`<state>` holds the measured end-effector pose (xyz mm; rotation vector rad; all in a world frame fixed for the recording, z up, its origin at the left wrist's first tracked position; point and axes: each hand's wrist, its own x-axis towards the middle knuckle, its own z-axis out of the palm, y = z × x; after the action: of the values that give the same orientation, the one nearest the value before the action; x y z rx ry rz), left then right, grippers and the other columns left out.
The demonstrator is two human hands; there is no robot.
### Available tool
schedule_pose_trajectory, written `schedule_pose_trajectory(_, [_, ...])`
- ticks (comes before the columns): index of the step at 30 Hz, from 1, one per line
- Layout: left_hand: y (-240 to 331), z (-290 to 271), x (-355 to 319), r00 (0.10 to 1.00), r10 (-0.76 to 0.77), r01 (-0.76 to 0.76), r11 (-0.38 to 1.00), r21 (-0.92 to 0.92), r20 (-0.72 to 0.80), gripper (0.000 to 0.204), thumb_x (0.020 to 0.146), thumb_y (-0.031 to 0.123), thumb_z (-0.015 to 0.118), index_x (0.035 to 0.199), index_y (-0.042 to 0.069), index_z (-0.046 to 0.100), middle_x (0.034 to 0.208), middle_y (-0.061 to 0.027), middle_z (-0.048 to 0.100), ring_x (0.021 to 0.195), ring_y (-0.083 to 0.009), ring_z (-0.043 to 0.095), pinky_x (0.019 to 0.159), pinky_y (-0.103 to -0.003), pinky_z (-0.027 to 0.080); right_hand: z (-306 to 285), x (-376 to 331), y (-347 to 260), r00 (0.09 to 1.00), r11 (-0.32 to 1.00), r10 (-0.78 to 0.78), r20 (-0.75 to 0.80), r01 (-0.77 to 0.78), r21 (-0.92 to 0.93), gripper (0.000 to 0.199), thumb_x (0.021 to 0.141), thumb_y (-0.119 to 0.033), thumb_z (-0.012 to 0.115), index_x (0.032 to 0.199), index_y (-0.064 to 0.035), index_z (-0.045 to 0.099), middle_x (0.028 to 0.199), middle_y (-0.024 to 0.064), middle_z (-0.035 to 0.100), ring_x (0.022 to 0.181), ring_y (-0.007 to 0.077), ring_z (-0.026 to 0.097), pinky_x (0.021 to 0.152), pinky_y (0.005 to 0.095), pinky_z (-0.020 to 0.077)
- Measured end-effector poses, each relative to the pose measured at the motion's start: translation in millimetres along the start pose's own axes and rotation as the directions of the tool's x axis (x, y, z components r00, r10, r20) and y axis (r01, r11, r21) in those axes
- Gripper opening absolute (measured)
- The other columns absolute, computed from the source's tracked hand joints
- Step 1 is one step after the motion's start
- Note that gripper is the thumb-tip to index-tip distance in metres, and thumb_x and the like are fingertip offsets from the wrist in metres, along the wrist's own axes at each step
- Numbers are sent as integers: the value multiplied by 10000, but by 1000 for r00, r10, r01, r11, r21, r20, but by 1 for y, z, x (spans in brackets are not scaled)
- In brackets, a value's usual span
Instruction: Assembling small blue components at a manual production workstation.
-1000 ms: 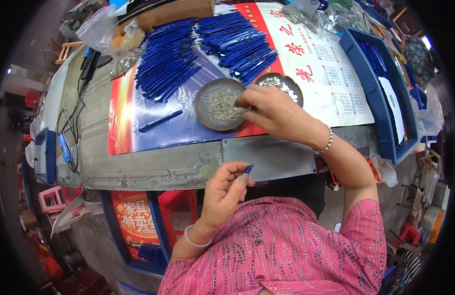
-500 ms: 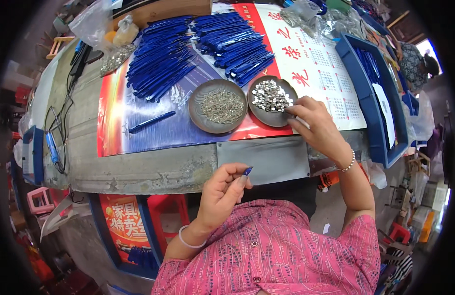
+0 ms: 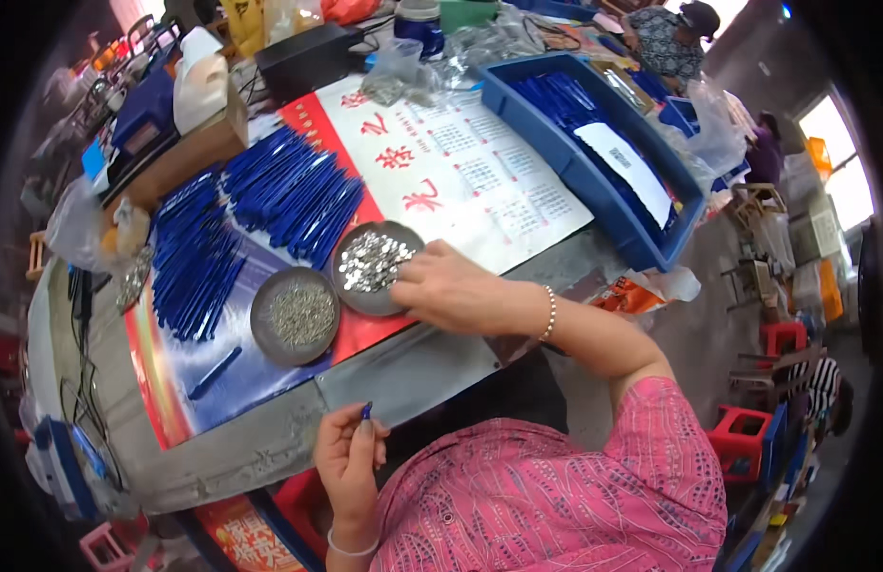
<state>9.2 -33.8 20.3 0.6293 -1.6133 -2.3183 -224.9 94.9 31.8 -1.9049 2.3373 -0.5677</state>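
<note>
A small blue pen part (image 3: 366, 411) sits pinched upright in the left hand (image 3: 346, 458), held just below the surface (image 3: 270, 439) edge. The right hand (image 3: 451, 291) rests, fingers curled, on the rim of a round dish of shiny metal bits (image 3: 370, 262). Beside it stands a second dish (image 3: 294, 315), with blue pen barrels (image 3: 279, 195) heaped behind.

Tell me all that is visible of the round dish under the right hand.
The round dish is shallow, dark grey and looks like metal. It holds a heap of small shiny silver pieces. It lies flat on the poster-covered table, beside a second dish with duller contents. The right hand rests at its near rim, fingers reaching in.
</note>
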Motion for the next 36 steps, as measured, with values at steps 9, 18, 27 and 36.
schedule_pose_trajectory(9, [2,15,8,1000,-21,22,996,-86,13,234,936,26,510,1167,8,531,878,-65,606,606,-65,473,534,-195,378,-9,-33,-69,970,705,176,-171,-3,709,148,745,29,687,849,-16,592,814,101,600,742,238,586,680,328,465])
schedule_pose_trajectory(18, [-9,23,8,989,21,4,985,-170,148,297,930,3,518,1226,4,539,952,-11,556,677,-54,481,584,-186,391,25,-32,-86,902,758,230,-365,69,648,183,719,12,727,848,-37,606,790,90,605,719,247,581,658,340,456])
schedule_pose_trajectory(27, [-7,48,-5,970,170,-182,982,-52,-173,275,926,27,505,1198,-10,512,880,-54,557,614,-77,462,535,-206,378,39,-29,-102,842,506,355,-405,191,841,174,751,-94,672,803,-16,525,768,118,594,714,290,602,645,356,468])
schedule_pose_trajectory(36, [1,65,-6,964,252,-256,966,43,89,253,945,95,529,1174,-12,515,996,-104,600,670,-106,470,552,-210,374,38,-44,-98,854,-169,514,-74,185,968,185,804,-56,697,801,22,530,751,42,573,698,111,591,597,266,501])
